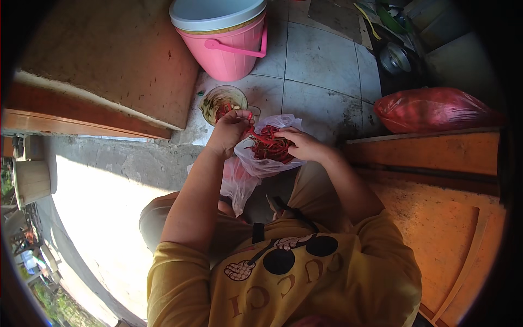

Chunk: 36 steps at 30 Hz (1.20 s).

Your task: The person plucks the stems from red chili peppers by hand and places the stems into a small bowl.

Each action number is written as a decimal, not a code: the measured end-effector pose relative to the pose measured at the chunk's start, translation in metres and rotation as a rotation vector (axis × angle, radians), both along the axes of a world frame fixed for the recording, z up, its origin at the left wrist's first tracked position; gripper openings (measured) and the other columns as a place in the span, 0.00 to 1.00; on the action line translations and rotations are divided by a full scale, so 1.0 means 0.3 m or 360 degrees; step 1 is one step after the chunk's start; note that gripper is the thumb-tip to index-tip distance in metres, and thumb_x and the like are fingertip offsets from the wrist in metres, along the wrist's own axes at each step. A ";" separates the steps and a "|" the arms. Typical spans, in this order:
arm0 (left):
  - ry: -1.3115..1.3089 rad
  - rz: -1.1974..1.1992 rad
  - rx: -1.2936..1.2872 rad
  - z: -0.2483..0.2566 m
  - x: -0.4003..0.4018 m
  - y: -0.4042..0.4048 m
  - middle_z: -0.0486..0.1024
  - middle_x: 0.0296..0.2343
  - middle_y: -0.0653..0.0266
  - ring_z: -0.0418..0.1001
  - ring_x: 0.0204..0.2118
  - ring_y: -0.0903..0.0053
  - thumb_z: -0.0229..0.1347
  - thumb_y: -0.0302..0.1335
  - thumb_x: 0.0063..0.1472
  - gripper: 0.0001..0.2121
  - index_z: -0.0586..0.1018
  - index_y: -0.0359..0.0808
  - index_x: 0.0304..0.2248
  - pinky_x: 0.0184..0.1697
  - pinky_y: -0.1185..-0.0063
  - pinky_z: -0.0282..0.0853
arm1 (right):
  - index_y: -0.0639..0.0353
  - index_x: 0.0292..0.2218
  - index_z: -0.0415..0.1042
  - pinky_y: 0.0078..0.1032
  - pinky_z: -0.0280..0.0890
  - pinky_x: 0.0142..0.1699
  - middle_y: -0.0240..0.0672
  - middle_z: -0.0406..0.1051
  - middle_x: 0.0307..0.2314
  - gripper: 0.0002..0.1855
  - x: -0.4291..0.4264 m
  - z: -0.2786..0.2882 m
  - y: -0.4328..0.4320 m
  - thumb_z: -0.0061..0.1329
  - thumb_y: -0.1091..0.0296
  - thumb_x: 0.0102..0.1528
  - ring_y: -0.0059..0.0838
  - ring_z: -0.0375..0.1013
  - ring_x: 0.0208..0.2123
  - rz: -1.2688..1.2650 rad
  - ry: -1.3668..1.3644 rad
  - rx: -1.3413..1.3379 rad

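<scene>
Red chili peppers fill an open clear plastic bag in front of me. My left hand is closed on red chili at the bag's left edge, close to the jug. My right hand rests on the chilies at the bag's right side; whether its fingers grip any is hidden. Just beyond my left hand stands a clear jug or blender cup with a smeared inside wall, holding red chilies and some pale pieces.
A pink bucket with a pale basin on top stands beyond the jug. At right, a filled red plastic bag lies behind an orange wooden door frame. A metal pot is at the upper right. A cabinet-like panel rises at left.
</scene>
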<state>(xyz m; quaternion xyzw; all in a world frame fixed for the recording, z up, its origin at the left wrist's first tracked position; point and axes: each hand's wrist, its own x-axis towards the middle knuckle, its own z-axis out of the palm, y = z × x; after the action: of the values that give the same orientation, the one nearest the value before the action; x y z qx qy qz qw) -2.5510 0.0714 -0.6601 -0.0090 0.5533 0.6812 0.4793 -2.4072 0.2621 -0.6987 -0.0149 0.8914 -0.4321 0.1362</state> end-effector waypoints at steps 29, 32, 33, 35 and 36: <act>0.0022 0.0101 0.0076 0.007 -0.033 -0.026 0.67 0.30 0.67 0.68 0.32 0.81 0.50 0.17 0.51 0.10 0.69 0.33 0.35 0.36 0.85 0.68 | 0.66 0.33 0.64 0.18 0.61 0.33 0.30 0.65 0.22 0.08 -0.055 0.248 -0.024 0.34 0.74 0.53 0.18 0.64 0.26 -0.0144 -0.0086 -0.0953; -0.0074 0.0304 0.0111 0.000 -0.049 -0.016 0.67 0.31 0.66 0.68 0.33 0.80 0.50 0.17 0.51 0.09 0.68 0.33 0.33 0.37 0.85 0.69 | 0.64 0.36 0.65 0.18 0.61 0.35 0.30 0.65 0.23 0.09 -0.038 0.152 -0.012 0.36 0.73 0.53 0.18 0.64 0.27 -0.0178 -0.0012 -0.0738; -0.0111 0.0364 0.0127 0.002 -0.053 -0.015 0.67 0.31 0.66 0.68 0.33 0.80 0.49 0.17 0.51 0.08 0.68 0.33 0.33 0.37 0.84 0.69 | 0.63 0.37 0.65 0.18 0.60 0.36 0.32 0.66 0.24 0.10 -0.028 0.101 -0.025 0.38 0.73 0.52 0.19 0.65 0.29 -0.0115 0.0027 -0.0511; -0.0135 0.0381 0.0117 0.017 -0.054 -0.008 0.67 0.31 0.65 0.68 0.33 0.79 0.49 0.17 0.51 0.08 0.68 0.33 0.33 0.37 0.84 0.70 | 0.58 0.42 0.62 0.27 0.60 0.43 0.40 0.62 0.38 0.18 0.012 0.037 -0.049 0.44 0.71 0.47 0.36 0.64 0.40 0.0088 0.0296 0.0196; -0.0145 0.0398 0.0108 0.023 -0.054 -0.009 0.67 0.32 0.65 0.68 0.33 0.79 0.49 0.17 0.51 0.08 0.67 0.33 0.33 0.37 0.84 0.70 | 0.58 0.43 0.62 0.29 0.58 0.45 0.40 0.61 0.39 0.19 0.001 0.053 -0.060 0.45 0.70 0.47 0.38 0.62 0.41 0.0013 0.0314 0.0285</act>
<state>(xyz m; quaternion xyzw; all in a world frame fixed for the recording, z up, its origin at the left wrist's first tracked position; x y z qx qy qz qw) -2.5674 0.0687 -0.6531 -0.0926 0.5023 0.7529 0.4152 -2.4069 0.2441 -0.6828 -0.0486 0.9354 -0.3467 0.0504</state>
